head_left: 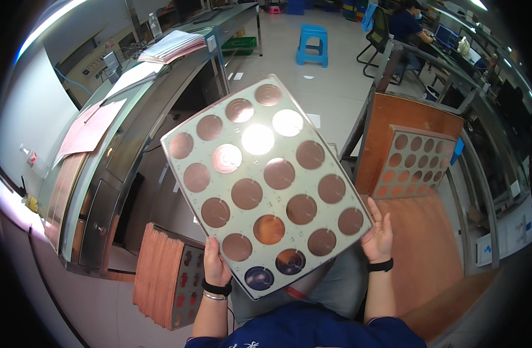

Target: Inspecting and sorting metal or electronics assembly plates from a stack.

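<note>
One big panel (266, 197) here with 20 discs (279, 173), five rows of four, and two hands on it, one left hand (217, 268) and one right hand (379, 239). Two black wristbands (216, 287), one silvery bracelet (215, 297) on the left. One stack of boards (155, 278) near left, edges way too tight to count. One smaller-looking panel (418, 164) facing out on the right. Two bottles (155, 24) on the left, plus one pen (94, 113). Far side: one blue stool (312, 43), one chair (378, 32), one other person (406, 26)
</note>
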### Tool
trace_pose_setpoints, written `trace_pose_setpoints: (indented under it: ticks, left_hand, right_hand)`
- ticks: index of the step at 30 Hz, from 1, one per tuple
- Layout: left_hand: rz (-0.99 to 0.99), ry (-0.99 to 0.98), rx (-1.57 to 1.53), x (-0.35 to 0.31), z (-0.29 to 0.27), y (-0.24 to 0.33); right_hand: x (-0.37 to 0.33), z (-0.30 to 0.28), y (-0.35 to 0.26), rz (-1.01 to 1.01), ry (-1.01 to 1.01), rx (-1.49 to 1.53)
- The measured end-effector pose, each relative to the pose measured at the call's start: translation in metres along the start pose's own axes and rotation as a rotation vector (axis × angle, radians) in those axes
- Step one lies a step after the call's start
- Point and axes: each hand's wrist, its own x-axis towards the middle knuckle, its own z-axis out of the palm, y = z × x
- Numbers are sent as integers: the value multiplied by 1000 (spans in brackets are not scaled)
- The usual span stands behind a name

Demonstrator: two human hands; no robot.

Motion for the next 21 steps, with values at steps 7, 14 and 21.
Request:
trace_pose_setpoints:
  ticks: [7, 14, 21]
  left_hand:
    - [-126, -45, 38, -5, -4, 1]
    - [-182, -69, 268, -1, 1, 1]
    - [-95, -230, -492, -3, 6, -10]
  right_hand:
    - [13, -24, -17, 158, -254, -303]
    - [15, -27, -7, 115, -239, -457]
    - [14, -2, 24, -5, -87, -108]
